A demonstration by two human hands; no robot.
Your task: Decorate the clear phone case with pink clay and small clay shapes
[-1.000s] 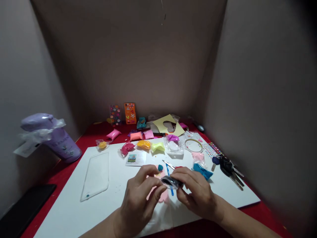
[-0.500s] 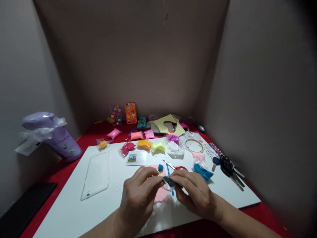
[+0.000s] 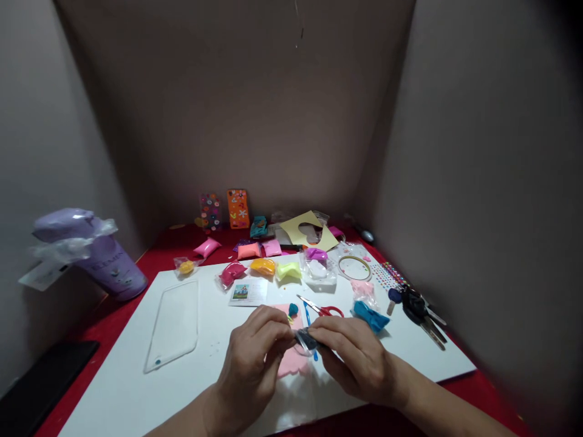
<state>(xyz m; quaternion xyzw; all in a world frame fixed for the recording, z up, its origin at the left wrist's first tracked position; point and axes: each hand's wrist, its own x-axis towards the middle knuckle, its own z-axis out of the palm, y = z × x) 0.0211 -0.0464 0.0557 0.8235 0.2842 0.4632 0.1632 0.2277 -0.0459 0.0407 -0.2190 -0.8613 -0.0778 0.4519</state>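
Observation:
Between my two hands is a small clear plastic packet of black clay [image 3: 306, 339]. My left hand [image 3: 255, 358] pinches its left end, and my right hand [image 3: 353, 358] grips the right end with the fingers closed over it. Under the packet lies a pink sheet [image 3: 291, 364], partly hidden by the hands, with a small teal lump [image 3: 293, 309] at its top. Just beyond my right hand are red-handled scissors [image 3: 324, 308] and a thin blue tool [image 3: 306, 312]. A blue clay packet [image 3: 371, 317] rests to the right.
A clear phone case [image 3: 175, 328] lies at left on the white board [image 3: 118, 376]. Several coloured clay packets [image 3: 263, 267], a printed card [image 3: 248, 292] and a tape roll [image 3: 354, 267] lie farther back. Keys [image 3: 423, 315] are at right; a purple bottle [image 3: 107, 261] stands at left.
The view has shifted slightly, so things appear a little more to the left. Both hands keep hold of the black clay packet, which has turned a little between the fingers.

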